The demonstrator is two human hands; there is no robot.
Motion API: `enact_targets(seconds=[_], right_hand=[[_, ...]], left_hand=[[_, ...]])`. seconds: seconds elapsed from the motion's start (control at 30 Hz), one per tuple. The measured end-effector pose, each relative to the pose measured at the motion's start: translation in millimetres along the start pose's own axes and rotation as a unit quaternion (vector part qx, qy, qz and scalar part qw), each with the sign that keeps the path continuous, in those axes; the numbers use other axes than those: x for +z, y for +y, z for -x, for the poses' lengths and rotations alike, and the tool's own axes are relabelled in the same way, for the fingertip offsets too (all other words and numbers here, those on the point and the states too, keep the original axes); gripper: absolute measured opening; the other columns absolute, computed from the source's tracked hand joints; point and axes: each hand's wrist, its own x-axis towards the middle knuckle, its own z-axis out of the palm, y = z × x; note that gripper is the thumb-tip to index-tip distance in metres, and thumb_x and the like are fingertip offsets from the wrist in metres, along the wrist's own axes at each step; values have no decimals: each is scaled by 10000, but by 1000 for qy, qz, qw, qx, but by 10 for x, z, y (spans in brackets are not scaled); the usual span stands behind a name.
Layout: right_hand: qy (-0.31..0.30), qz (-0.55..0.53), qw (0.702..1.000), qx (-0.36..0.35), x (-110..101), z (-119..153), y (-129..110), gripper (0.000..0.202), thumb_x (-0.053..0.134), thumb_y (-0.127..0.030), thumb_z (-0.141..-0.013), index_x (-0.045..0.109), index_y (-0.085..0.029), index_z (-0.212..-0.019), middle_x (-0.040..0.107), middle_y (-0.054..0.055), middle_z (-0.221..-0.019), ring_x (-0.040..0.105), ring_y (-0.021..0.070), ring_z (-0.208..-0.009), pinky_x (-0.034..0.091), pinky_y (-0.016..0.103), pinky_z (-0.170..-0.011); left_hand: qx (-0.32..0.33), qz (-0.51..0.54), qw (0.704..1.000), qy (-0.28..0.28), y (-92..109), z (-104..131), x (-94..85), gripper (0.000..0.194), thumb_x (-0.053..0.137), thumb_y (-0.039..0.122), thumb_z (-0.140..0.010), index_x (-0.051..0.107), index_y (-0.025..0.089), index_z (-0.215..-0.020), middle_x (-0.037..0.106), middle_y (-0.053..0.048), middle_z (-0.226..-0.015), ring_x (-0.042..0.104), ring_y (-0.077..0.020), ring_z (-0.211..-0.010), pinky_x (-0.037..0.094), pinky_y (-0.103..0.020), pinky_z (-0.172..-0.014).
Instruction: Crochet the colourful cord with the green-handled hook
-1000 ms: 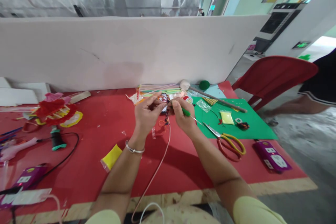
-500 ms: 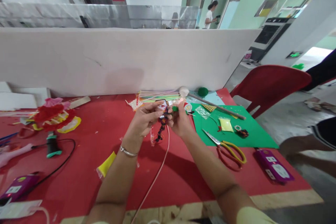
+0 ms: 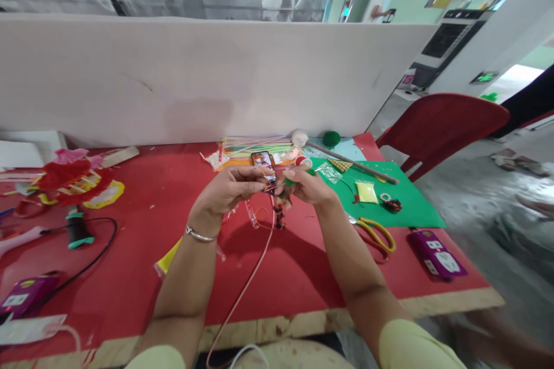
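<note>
My left hand [image 3: 236, 187] is closed in a pinch over the table, thumb and forefinger together; what it pinches looks thin and is too small to make out. Close beside it, my right hand [image 3: 307, 184] is closed, its fingers curled around the top of a dark beaded strand [image 3: 279, 218] that hangs below. A bit of green shows between the right fingers. Just behind the hands lies a phone [image 3: 262, 159] with a lit screen, and a pink cable [image 3: 255, 277] runs from it toward the front edge.
Scissors [image 3: 376, 236] and a purple box [image 3: 437, 255] are at right. A green sheet [image 3: 415, 210] carries a yellow packet [image 3: 366, 192]. Pipe cleaners [image 3: 255, 143] lie behind the hands. At left are a red flower-like craft [image 3: 71, 179] and a glue gun [image 3: 78, 229].
My hands have drawn slightly apart, uncovering more of the phone. The dark strand has shifted right with my right hand. The head view has tilted down a little.
</note>
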Motion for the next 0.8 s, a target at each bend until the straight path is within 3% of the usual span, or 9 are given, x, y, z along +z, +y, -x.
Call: enact_targets(seconds=[0.33, 0.53, 0.63, 0.73, 0.8], right_hand=[[8, 52, 998, -21, -8, 71, -61, 447, 688, -533, -906, 784, -99, -863, 815, 125, -785, 778, 223, -596, 669, 326, -537], [54, 198, 977, -63, 105, 111, -169, 488, 581, -556, -984, 779, -118, -898, 800, 101, -770, 773, 197, -611, 655, 306, -592], [112, 367, 910, -157, 220, 93, -181, 467, 464, -476, -1061, 759, -154, -895, 773, 77, -762, 752, 172, -669, 636, 299, -664], [154, 524, 779, -308, 299, 23, -93, 332, 490, -385, -1066, 738, -185, -970, 780, 102, -933, 750, 198, -895, 628, 343, -832], [174, 579, 708, -365, 311, -22, -6, 239, 555, -366, -1044, 723, -198, -1079, 777, 130, -1068, 740, 228, -1040, 621, 383, -932]], left_hand=[[-9, 7, 1000, -4, -15, -27, -60, 417, 936, 234, -655, 850, 138, -1052, 661, -23, -679, 357, -32, -493, 240, -220, -472], [23, -12, 999, 35, -8, -29, -31, 393, 934, 238, -668, 855, 141, -1040, 673, -29, -679, 420, -45, -513, 309, -215, -491], [73, -15, 993, 93, -21, -55, 39, 378, 937, 231, -664, 855, 136, -1020, 708, -52, -734, 502, -72, -565, 374, -218, -518], [100, 46, 984, 140, -39, -91, 100, 401, 939, 226, -651, 847, 148, -1033, 673, -19, -696, 418, -37, -494, 307, -196, -460], [91, 103, 981, 136, -38, -102, 116, 393, 940, 222, -642, 844, 148, -1016, 626, 7, -647, 333, -10, -456, 230, -179, -430]])
